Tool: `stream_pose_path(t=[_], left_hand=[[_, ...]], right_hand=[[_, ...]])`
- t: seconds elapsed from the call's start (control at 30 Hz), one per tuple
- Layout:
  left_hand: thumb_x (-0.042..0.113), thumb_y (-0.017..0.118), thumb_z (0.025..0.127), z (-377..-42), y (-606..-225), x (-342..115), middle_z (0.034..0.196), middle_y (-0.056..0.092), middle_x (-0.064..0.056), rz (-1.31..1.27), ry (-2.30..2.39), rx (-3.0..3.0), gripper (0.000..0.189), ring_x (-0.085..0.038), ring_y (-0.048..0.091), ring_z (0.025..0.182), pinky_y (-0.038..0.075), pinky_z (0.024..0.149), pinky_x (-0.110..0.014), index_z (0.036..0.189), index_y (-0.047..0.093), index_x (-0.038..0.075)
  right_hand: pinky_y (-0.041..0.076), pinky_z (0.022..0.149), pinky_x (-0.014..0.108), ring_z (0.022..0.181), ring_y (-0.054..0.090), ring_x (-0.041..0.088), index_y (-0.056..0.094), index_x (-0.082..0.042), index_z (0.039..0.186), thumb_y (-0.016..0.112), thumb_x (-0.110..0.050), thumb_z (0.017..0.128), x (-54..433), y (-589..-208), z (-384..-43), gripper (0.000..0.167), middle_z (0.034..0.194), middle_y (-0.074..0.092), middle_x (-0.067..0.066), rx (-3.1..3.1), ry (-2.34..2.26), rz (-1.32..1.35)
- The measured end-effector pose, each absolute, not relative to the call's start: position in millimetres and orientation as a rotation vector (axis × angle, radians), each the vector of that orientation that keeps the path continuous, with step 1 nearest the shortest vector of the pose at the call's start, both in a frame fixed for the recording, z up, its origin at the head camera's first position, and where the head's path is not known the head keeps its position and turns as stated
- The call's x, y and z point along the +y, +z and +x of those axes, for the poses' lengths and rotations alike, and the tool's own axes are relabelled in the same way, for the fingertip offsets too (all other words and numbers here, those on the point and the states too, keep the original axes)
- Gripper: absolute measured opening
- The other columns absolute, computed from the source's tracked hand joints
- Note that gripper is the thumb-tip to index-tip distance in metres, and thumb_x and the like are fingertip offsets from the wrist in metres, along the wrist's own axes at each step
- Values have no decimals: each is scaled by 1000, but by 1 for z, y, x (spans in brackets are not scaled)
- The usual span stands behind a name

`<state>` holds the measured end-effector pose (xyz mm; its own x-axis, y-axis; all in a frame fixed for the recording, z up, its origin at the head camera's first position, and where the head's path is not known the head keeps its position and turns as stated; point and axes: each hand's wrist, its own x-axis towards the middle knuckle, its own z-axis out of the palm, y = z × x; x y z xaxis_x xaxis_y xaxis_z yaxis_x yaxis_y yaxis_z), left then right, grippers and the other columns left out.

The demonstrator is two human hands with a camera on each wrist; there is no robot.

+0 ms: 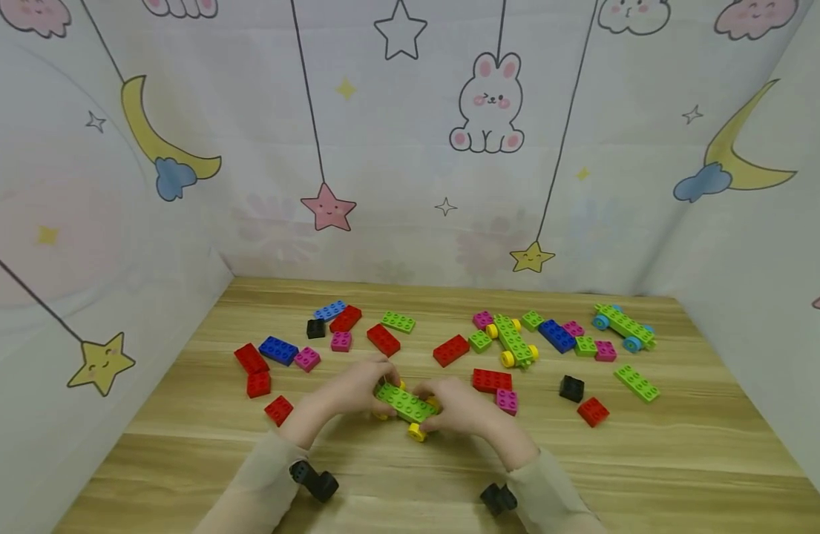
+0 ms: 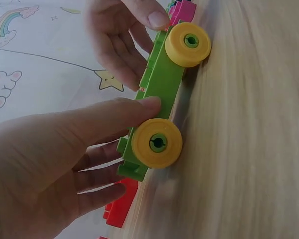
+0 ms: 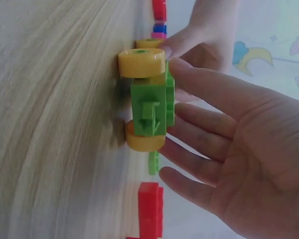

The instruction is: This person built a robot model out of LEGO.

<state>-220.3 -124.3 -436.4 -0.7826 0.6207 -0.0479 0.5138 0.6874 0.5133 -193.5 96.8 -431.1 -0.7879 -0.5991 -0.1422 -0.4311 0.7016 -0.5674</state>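
Note:
A green brick car base [image 1: 406, 403] with yellow wheels stands low over the table, studs up, between the two hands in the head view. My left hand [image 1: 361, 386] holds its left end; in the left wrist view the thumb [image 2: 150, 104] lies against the side near a yellow wheel [image 2: 157, 143], with fingers beyond the base. Around the other end curls my right hand [image 1: 459, 406], its thumb by the near wheel [image 1: 417, 432]. The right wrist view faces that end's green hook [image 3: 148, 117], the fingers reaching along the far side.
Left of the hands lie red, blue, pink and black bricks, including a dark blue brick [image 1: 279, 350]. To the right are a second yellow-wheeled base [image 1: 513, 341], a blue-wheeled base [image 1: 625, 327], a black brick [image 1: 571, 389] and a long green brick [image 1: 637, 383]. Printed cloth [image 1: 410, 148] walls the table.

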Motion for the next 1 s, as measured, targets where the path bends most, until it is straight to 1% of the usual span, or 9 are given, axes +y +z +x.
stream_pose_path(t=[0.27,0.4,0.5,0.57,0.67,0.73,0.8,0.9,1.0], left_hand=[[24,87,73,-215,-436,-118,94,58,1,934,730,2684,39,-16,55,89,49,77,-28,104,68,10],[25,88,73,-215,-436,-117,92,59,2,945,746,2671,40,-18,55,88,48,75,-27,104,68,10],[25,87,73,-215,-435,-118,94,61,1,937,756,2654,43,-18,56,89,49,76,-28,107,68,9],[26,87,74,-217,-434,-119,99,63,0,930,762,2630,45,-19,57,94,51,80,-31,111,67,9],[27,85,76,-220,-430,-123,113,65,-5,927,759,2588,51,-23,59,105,51,91,-39,119,65,7],[26,85,77,-223,-427,-127,123,63,-8,934,748,2554,56,-28,57,115,48,99,-46,124,63,5],[23,85,76,-225,-423,-131,130,61,-11,953,724,2519,61,-32,54,123,44,104,-50,128,60,4],[19,87,72,-229,-421,-134,135,59,-11,1004,670,2469,68,-34,50,129,41,108,-52,132,58,3],[16,88,71,-231,-421,-135,136,58,-9,1032,620,2432,71,-31,50,130,41,109,-50,134,57,5]], right_hand=[[52,94,41,108,63,20,66,-7,121,80,-15,81,104,-434,-196,43,116,69,5,2601,-762,-804],[51,96,43,111,63,23,67,-7,120,80,-13,81,108,-434,-198,42,118,69,7,2582,-779,-814],[51,96,43,111,63,23,67,-7,119,80,-13,80,109,-434,-199,42,117,69,7,2578,-780,-822],[51,97,44,112,63,24,67,-8,120,80,-14,81,110,-434,-199,42,119,69,7,2577,-778,-819],[49,99,47,116,61,27,64,-6,123,80,-16,81,113,-431,-197,46,123,67,8,2578,-792,-791],[48,100,49,119,59,30,62,-5,126,80,-17,82,114,-428,-196,49,126,65,10,2584,-815,-758],[47,101,51,121,57,32,60,-3,128,80,-18,82,117,-426,-194,52,128,64,12,2592,-841,-723],[47,101,51,121,57,33,58,-1,130,82,-21,80,119,-426,-192,59,130,62,14,2606,-850,-672],[47,102,49,120,57,32,56,0,131,85,-24,76,118,-429,-190,67,131,61,15,2616,-816,-646]])
